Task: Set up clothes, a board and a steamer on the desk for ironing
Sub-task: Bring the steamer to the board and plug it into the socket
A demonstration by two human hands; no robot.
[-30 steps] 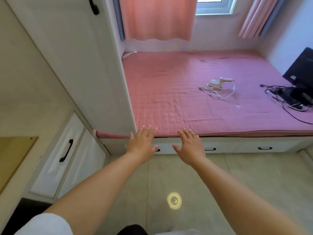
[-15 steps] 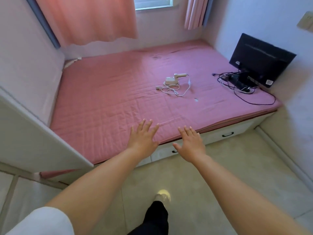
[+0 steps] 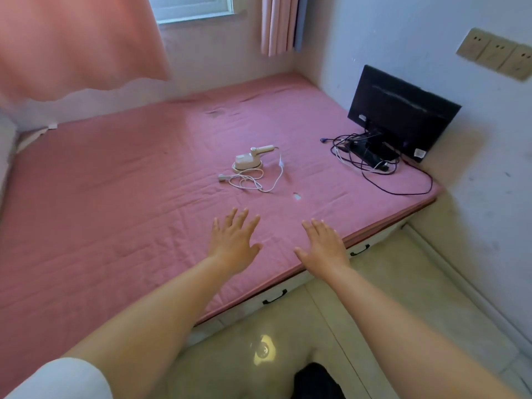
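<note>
Ahead, steamer (image 3: 250, 160) beyond spread, empty fingers (image 3: 236, 218)

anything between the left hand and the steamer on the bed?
Head view: only bare pink mattress cover and the steamer's coiled white cord lie between it and the left hand.

Both arms stretched forward, bare forearms, white sleeve edge at left upper arm. Left hand (image 3: 233, 242) palm down, fingers spread, empty. Right hand (image 3: 324, 246) palm down, fingers straight and closer together, thumb out to the side, empty. Hands level, side by side, apart, not touching each other.
</note>
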